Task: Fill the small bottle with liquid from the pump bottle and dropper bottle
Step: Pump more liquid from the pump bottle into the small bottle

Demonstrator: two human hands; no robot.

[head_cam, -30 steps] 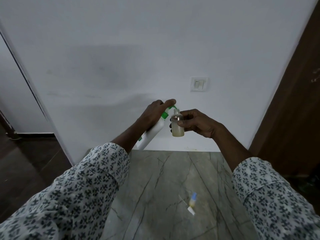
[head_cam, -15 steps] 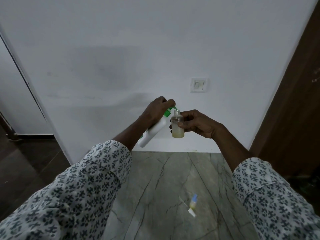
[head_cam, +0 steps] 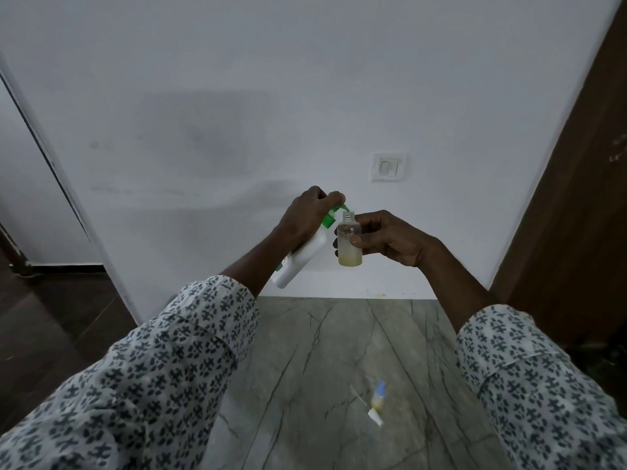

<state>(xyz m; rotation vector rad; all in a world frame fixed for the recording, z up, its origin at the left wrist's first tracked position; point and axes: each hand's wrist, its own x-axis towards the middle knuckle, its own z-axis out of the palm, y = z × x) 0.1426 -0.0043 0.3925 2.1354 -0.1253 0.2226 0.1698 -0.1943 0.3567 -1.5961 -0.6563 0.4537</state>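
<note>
Two hands aloft above the worktop's far edge: my left hand (head_cam: 305, 215) is gripping the tilted pump bottle (head_cam: 298, 259), right hand (head_cam: 390, 237) pinching the small bottle (head_cam: 349, 239). Spout (head_cam: 342, 208) drifting off the neck risks spilling.

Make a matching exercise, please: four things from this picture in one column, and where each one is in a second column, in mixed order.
Things
1. pump bottle
2. small bottle
3. dropper bottle
4. wall switch

Places
A. lying on the marble surface, in no hand
B. on the white wall, above the hands
C. tilted in the left hand, green nozzle at the other bottle's mouth
D. upright in the right hand, some yellowish liquid at the bottom

Pairs: 1-C, 2-D, 3-A, 4-B
</note>
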